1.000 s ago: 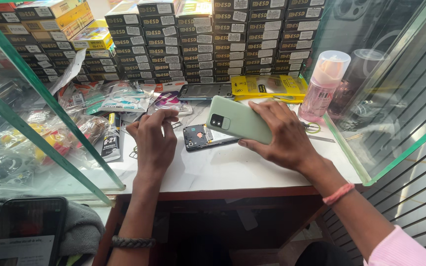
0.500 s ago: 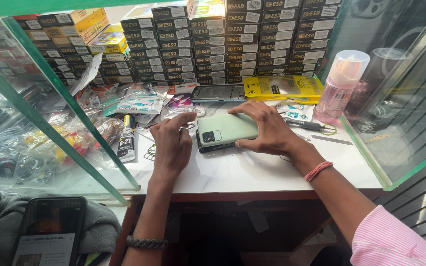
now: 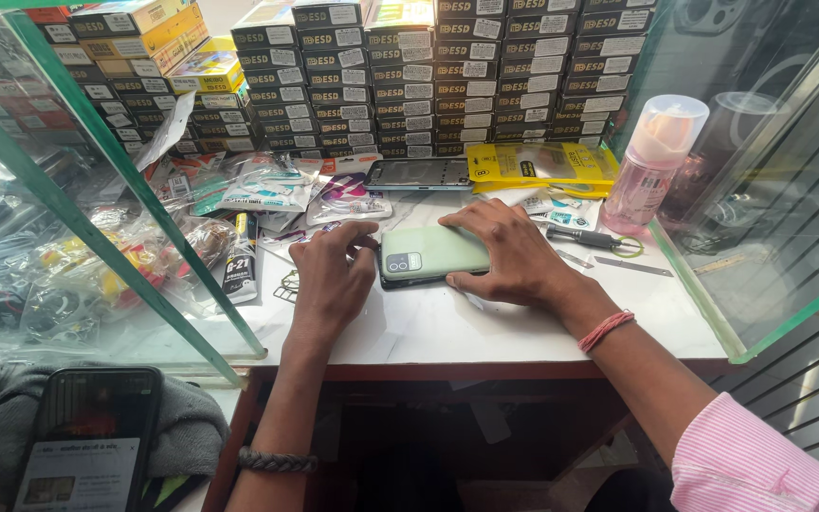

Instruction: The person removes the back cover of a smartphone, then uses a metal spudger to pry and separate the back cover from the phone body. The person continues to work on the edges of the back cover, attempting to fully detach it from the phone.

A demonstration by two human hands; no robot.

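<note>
Both hands flat upon green phone (glass walls close), front counter edge free.

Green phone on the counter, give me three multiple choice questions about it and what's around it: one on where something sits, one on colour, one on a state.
1. Where is the pink bottle?
A. right of the green phone, by the glass wall
B. under the counter
C. in the left hand

2. What colour is the flat packet behind the phone?
A. blue
B. yellow
C. white

3. How does the green phone lie?
A. propped upright against the boxes
B. flat, camera side up, both hands on it
C. lifted in the air

Answers: 1 A, it stands at the counter's right end beside the glass. 2 B, its surface is plainly yellow. 3 B, the camera block faces up and the right hand presses flat on it.
</note>
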